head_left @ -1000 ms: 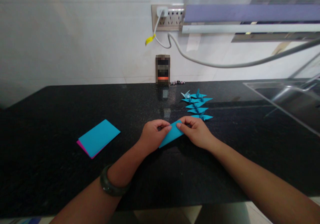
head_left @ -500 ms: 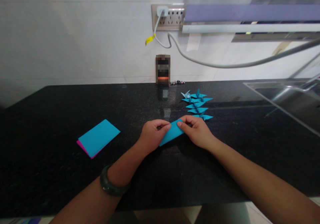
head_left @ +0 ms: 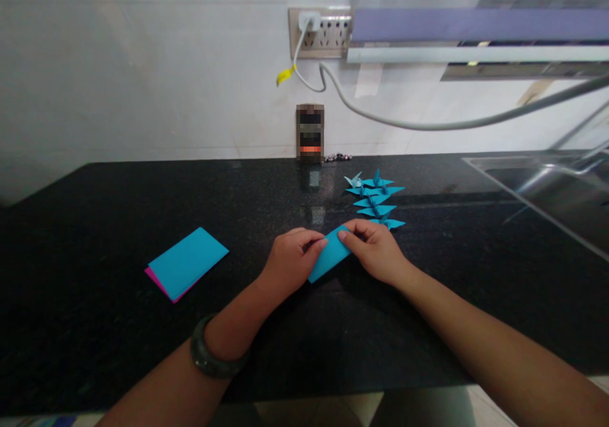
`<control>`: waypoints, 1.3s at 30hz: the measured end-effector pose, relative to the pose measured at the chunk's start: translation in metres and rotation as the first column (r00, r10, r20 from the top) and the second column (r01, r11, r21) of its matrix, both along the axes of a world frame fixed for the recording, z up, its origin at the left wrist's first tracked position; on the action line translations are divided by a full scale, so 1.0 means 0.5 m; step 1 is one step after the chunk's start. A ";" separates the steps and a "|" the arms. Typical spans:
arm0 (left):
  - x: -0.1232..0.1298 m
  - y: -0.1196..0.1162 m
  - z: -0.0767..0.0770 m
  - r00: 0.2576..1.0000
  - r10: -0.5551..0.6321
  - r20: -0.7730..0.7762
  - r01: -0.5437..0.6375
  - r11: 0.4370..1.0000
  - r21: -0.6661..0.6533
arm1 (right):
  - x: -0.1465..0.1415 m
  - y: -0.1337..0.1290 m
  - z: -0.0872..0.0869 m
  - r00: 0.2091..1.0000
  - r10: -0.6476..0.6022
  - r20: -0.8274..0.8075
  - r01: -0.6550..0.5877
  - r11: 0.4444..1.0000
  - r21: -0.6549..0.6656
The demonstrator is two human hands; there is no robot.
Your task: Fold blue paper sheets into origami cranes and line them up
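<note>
A folded blue sheet of origami paper (head_left: 329, 255) is held between both hands above the dark countertop (head_left: 266, 198). My left hand (head_left: 294, 257) pinches its left side, thumb on top and fingers behind. On the upper right part, my right hand (head_left: 374, 249) presses its thumb flat against the paper, with the fingers curled behind it. Several blue folded paper cranes (head_left: 377, 205) sit just beyond my right hand, which partly hides the nearest one. Among them at the back left is a paler crane (head_left: 354, 180).
To the left lies a stack of blue paper (head_left: 189, 261) with a pink sheet (head_left: 159, 283) showing beneath. A phone-like object (head_left: 310, 132), blurred out, leans on the wall beside a beaded strap (head_left: 337, 157). A metal sink (head_left: 547, 179) is at the right; a cable (head_left: 404, 124) hangs above.
The left hand has shifted slightly right along the paper. The held sheet's lower left corner has moved a little right and down. My right hand stays nearly still.
</note>
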State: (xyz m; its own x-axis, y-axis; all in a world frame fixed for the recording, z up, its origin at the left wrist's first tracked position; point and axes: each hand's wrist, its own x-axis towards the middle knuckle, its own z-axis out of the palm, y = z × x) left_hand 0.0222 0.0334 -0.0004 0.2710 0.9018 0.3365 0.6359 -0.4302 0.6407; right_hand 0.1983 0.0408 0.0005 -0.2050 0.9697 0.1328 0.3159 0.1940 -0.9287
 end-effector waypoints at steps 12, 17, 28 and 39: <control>0.013 -0.012 0.005 0.935 0.130 0.331 -0.040 0.964 -0.264 | -0.027 -0.021 0.006 0.932 -0.089 -0.350 -0.018 0.957 -0.291; 0.019 -0.015 0.001 0.899 0.151 0.412 -0.037 0.962 -0.272 | -0.040 -0.028 -0.001 0.914 -0.072 -0.400 -0.102 0.912 -0.398; 0.014 -0.009 -0.009 0.830 0.272 0.486 -0.109 0.935 -0.338 | -0.027 -0.016 0.001 0.907 -0.147 -0.395 -0.037 0.907 -0.420; 0.011 0.000 -0.007 0.840 0.353 0.413 -0.101 0.848 -0.521 | -0.013 0.000 -0.020 0.973 -0.157 -0.167 0.093 0.937 -0.338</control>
State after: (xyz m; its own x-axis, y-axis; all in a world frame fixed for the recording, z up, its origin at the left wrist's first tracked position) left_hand 0.0277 0.0335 -0.0037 -0.0428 0.9934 -0.1066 0.2353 0.1137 0.9653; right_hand 0.1917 0.0410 -0.0095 -0.0818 0.9819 -0.1707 0.1311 -0.1592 -0.9785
